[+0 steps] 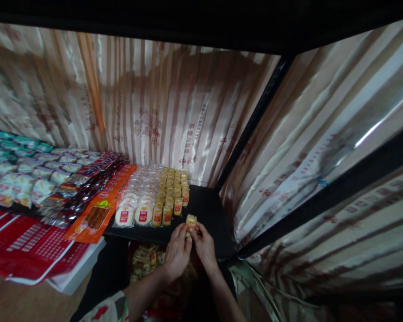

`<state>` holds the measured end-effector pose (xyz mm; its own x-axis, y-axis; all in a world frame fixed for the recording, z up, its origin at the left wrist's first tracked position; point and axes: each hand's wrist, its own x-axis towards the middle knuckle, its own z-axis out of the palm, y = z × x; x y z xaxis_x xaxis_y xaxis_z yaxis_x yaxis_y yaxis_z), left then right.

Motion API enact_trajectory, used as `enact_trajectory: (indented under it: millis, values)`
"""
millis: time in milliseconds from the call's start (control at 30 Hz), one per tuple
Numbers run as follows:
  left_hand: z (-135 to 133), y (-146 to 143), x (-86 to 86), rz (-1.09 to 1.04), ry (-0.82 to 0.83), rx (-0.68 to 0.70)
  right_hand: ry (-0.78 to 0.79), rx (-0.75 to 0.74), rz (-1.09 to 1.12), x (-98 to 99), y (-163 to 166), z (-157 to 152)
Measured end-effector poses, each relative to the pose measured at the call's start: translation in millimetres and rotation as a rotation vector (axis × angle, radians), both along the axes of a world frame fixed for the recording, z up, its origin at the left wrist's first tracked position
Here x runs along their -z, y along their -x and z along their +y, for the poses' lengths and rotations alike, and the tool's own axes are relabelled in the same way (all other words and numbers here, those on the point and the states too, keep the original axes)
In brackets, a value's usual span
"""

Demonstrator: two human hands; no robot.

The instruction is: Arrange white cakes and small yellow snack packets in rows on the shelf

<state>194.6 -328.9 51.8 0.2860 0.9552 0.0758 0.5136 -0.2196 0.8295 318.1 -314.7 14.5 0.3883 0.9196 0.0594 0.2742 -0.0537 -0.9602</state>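
Note:
Both hands meet over the front edge of the black table [208, 210], pinching one small yellow wrapped snack [191, 220] between them. My left hand [179, 250] grips its left side, and my right hand [203, 243] has its fingertips on the right side. Just beyond, to the left, stand rows of matching yellow snacks [167, 214]. Below my wrists, a red-edged container holds many loose gold-wrapped pieces [143, 259]; my forearms hide part of it.
Left of the yellow rows lie clear-wrapped round white cakes [143, 213], an orange snack bag [99, 212], dark red packets [83, 188] and white packets [42, 190]. A red printed sheet [30, 246] hangs at the front left. Printed curtain [174, 103] and a black pole [255, 120] enclose the table.

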Motion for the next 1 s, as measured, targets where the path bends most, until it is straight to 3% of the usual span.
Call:
enact_trajectory:
  millis: [233,433,700,1000]
  values:
    - [23,-22,8.9,-0.056,0.082,-0.05,0.052,-0.001,-0.103,15.2,-14,30]
    - [39,-36,22.6,-0.114,0.129,-0.06,0.013,0.016,-0.167,24.5,-21,57]
    - [66,-46,28.2,-0.196,0.15,-0.048,-0.034,0.002,-0.203,29.0,-28,99]
    - [79,-48,56.7,-0.348,0.142,-0.086,-0.006,-0.067,-0.173,44.2,-21,115]
